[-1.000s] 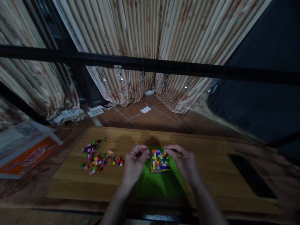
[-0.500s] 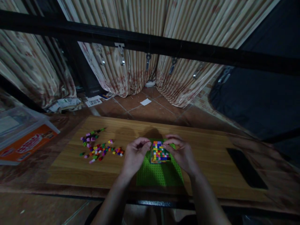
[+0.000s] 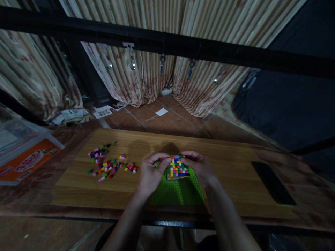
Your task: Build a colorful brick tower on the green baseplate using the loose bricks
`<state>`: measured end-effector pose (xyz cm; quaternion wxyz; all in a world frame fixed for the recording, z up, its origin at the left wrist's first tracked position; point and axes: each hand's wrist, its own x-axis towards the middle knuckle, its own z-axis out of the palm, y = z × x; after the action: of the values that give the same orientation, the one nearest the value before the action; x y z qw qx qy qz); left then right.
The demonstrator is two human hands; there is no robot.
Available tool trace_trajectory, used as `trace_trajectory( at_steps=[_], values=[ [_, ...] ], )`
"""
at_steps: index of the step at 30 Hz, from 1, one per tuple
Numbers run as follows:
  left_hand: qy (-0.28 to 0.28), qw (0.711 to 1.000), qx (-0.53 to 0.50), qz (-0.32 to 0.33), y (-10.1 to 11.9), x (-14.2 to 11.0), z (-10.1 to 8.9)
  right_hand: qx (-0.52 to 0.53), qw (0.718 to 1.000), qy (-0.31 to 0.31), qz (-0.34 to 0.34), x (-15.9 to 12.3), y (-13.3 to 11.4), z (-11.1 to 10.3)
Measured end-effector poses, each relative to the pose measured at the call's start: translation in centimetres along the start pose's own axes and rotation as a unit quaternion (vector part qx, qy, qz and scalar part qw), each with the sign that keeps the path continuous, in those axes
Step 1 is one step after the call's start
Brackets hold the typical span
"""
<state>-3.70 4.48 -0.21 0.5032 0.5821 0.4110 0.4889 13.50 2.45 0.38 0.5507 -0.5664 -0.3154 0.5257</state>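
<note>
A colourful block of small toy building bricks stands on a green studded baseplate in front of me. My left hand is closed at the block's far left corner, thumb and fingertips pinched together there. A bright green bit, perhaps a small brick, shows within the curl of its fingers. At the far right corner, my right hand has its thumb on the block's top edge and its fingers bent behind. The fingertips' exact contact on the far side is hidden.
Loose toy bricks lie scattered on the wooden board to the left. A black phone-like slab rests at the right end. Beyond the left end is a clear plastic box with an orange label. A dark bar crosses above.
My right hand has moved slightly left and its fingers have closed in on the block's far edge. The green bit has come into sight in my left hand. The view has shifted slightly.
</note>
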Motion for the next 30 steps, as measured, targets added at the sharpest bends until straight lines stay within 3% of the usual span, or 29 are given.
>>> trace_trajectory(
  at_steps=[4, 10, 14, 20, 30],
  values=[
    [-0.014, 0.996, 0.061, 0.068, -0.4, 0.0, 0.7, 0.017, 1.000, 0.022, 0.009, 0.1, -0.2, 0.6],
    [0.009, 0.977, 0.162, 0.140, -1.3, 0.5, 1.5, 0.014, 0.999, 0.035, -0.022, 0.0, 0.4, 0.5],
    [0.018, 0.967, 0.204, 0.149, -1.3, 0.7, 1.9, 0.035, 0.999, -0.003, -0.012, -0.2, 0.3, 0.1],
    [0.013, 0.961, 0.231, 0.151, -1.4, 0.8, 2.4, 0.086, 0.996, 0.015, -0.003, 0.0, -0.6, -0.5],
    [0.002, 0.952, 0.260, 0.161, -1.2, 0.8, 2.4, 0.023, 1.000, 0.007, -0.020, 0.1, 0.3, -0.1]
  ],
)
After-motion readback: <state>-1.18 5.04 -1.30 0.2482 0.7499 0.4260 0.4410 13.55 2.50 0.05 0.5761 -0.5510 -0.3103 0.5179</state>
